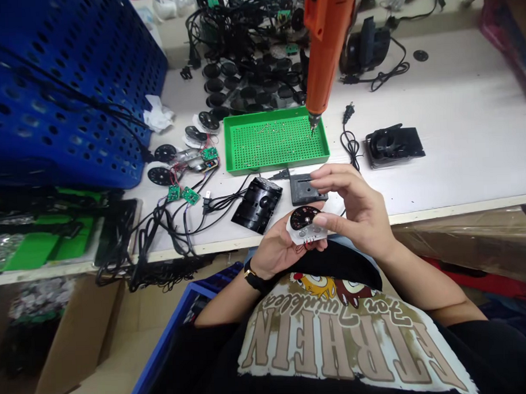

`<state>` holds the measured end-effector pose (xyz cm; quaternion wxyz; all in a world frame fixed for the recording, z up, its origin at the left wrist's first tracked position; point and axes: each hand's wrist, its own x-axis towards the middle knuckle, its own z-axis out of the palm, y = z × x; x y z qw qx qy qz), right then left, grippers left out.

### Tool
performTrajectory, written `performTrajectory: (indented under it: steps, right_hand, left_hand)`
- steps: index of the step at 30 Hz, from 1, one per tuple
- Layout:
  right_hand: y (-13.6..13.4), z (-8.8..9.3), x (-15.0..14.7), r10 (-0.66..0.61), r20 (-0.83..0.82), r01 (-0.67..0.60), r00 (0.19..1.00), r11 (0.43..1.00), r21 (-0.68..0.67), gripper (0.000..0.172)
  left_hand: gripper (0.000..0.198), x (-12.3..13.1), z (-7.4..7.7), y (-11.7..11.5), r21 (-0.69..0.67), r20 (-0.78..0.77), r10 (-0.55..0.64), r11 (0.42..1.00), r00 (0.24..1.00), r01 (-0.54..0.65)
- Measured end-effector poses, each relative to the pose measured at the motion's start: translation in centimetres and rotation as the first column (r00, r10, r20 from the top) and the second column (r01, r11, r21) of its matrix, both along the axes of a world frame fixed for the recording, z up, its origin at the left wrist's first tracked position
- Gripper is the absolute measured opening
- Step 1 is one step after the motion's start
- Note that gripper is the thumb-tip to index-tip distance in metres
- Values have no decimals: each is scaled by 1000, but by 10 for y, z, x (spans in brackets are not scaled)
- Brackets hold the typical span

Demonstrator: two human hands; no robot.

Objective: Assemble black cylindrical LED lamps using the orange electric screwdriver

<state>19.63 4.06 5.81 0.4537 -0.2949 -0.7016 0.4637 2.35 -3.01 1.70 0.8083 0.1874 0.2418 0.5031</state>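
My left hand (277,248) cups a small round part (306,224) from below: a black disc on a white plastic base with thin wires. My right hand (358,214) comes over it from the right, thumb and fingers pinched on its edge. Both hands are held just in front of the table edge, above my lap. A black ribbed housing (258,204) lies on the table just left of my hands, and a flat black square plate (304,188) lies right behind them.
An orange electric screwdriver (324,51) hangs over a green perforated tray (275,140). Small green circuit boards (183,194) with wires lie left. Black discs and cables (250,77) pile at the back. A blue crate (65,89) stands left; a black device (394,145) right.
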Motion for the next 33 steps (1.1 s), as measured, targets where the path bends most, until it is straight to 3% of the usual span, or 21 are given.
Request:
performTrajectory:
  steps: [13, 19, 24, 28, 33]
  right_hand:
    - [6, -9, 6, 37, -59, -38, 998, 999, -7, 40]
    - [7, -11, 10, 88, -24, -86, 996, 991, 103, 52]
    - [12, -6, 13, 75, 56, -84, 996, 983, 165, 55]
    - [22, 3, 10, 40, 58, -44, 998, 996, 72, 46]
    - [34, 13, 2, 152, 70, -139, 986, 976, -167, 43]
  left_hand:
    - [80, 3, 1, 8, -12, -38, 26, 1000, 999, -27]
    - [68, -2, -4, 10, 29, -76, 90, 996, 993, -88]
    - [67, -1, -3, 13, 14, -57, 58, 998, 997, -57]
    - [76, 0, 1, 15, -72, -32, 1, 997, 999, -3]
    - [90, -2, -2, 17, -108, 13, -63, 992, 998, 64]
